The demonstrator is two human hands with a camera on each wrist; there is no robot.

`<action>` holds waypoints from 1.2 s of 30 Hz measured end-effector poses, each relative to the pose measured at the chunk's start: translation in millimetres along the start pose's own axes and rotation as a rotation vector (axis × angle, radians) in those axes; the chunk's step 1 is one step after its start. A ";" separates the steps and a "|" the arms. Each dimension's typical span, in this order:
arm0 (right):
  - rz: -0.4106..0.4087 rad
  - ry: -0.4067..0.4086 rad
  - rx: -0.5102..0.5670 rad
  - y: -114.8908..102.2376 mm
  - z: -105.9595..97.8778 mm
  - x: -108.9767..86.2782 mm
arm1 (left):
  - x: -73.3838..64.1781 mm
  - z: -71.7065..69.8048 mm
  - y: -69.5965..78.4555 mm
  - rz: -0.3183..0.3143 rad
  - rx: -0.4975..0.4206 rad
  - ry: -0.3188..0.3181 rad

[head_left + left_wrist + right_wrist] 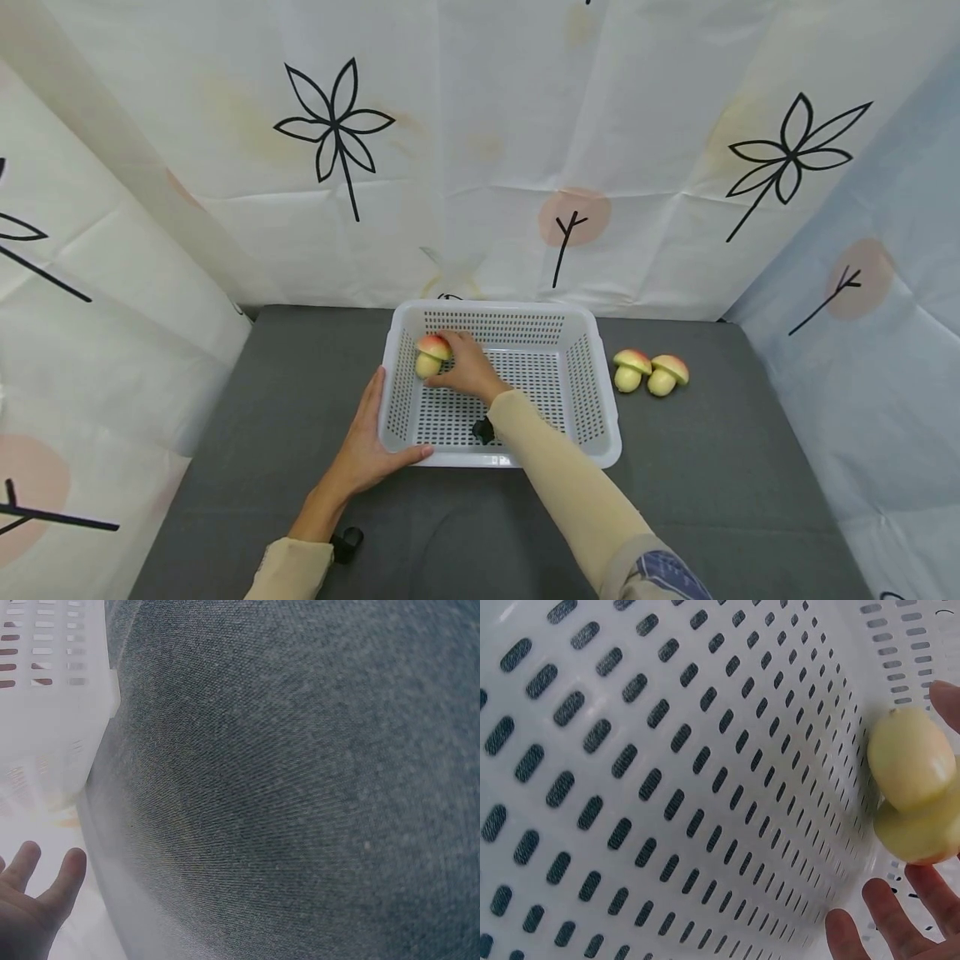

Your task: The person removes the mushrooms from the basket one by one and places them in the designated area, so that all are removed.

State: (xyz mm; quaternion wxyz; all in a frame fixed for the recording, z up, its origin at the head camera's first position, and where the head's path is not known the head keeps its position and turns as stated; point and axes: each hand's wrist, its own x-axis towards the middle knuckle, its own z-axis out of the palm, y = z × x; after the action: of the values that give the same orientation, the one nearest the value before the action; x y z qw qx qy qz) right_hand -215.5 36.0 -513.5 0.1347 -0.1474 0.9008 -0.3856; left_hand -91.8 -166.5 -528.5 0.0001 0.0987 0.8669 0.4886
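Note:
A white perforated plastic basket (465, 459) stands on the table. Inside it, at the left end, is a toy mushroom (428, 365) with a red-and-yellow cap and pale yellow stem. My right hand (467, 367) reaches over the front rim and holds this mushroom between thumb and fingers. The right wrist view shows the mushroom (911, 759) close to the basket wall, partly cut off by the frame edge. My left hand (365, 450) touches the basket's front left corner, fingers straight along the left side and thumb at the front rim.
Two similar mushrooms (629, 372) stand side by side on the grey tabletop (712, 467), right of the basket. Patterned white cloth (480, 167) hangs behind the table and along both sides. A black strap (347, 545) is at the left wrist.

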 end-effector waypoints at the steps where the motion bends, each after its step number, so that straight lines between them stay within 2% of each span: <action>1: 0.001 0.003 -0.008 0.0 0.6 0.1 | 0.0 0.0 -0.1 0.001 -0.003 0.000; 11: -0.013 0.004 -0.085 -3.7 5.3 1.5 | 0.5 -0.6 -0.3 0.007 0.000 0.001; 24: 0.009 -0.026 -0.161 -6.1 10.9 1.6 | 0.0 -0.2 -1.6 0.008 -0.006 0.001; 36: 0.033 -0.039 -0.164 -12.2 10.3 -0.2 | -0.1 -0.2 -0.7 0.002 -0.001 -0.002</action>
State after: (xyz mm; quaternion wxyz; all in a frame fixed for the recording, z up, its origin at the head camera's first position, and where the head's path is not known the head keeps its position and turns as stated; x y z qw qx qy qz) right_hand -209.6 21.4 -511.4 0.1457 -0.1507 0.9289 -0.3052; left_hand -91.8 -167.0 -529.0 0.0003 0.0999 0.8667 0.4888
